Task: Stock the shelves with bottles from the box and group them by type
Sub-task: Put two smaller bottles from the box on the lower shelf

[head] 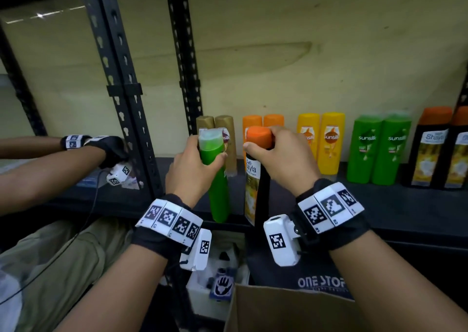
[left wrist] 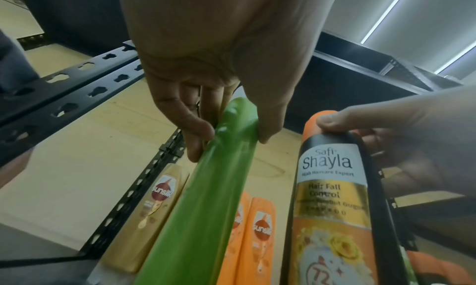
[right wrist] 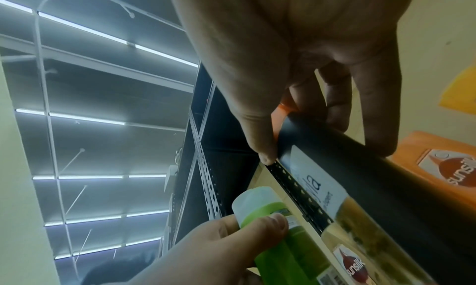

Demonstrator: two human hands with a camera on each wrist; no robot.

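In the head view, the left hand [head: 192, 169] holds a green Sunsilk bottle [head: 215, 177] near its cap, fingers wrapped around it. The right hand [head: 286, 159] grips a black Safi Shayla bottle [head: 254, 179] at its orange cap. Both bottles are in the air in front of the shelf [head: 329, 195], where gold, orange, yellow, green and black bottles stand in pairs. A cardboard box [head: 291, 314] is below.

In the left wrist view, thumb and fingers [left wrist: 198, 126] clamp the green bottle.

In the right wrist view, the fingers [right wrist: 260, 126] close on the black bottle's neck.
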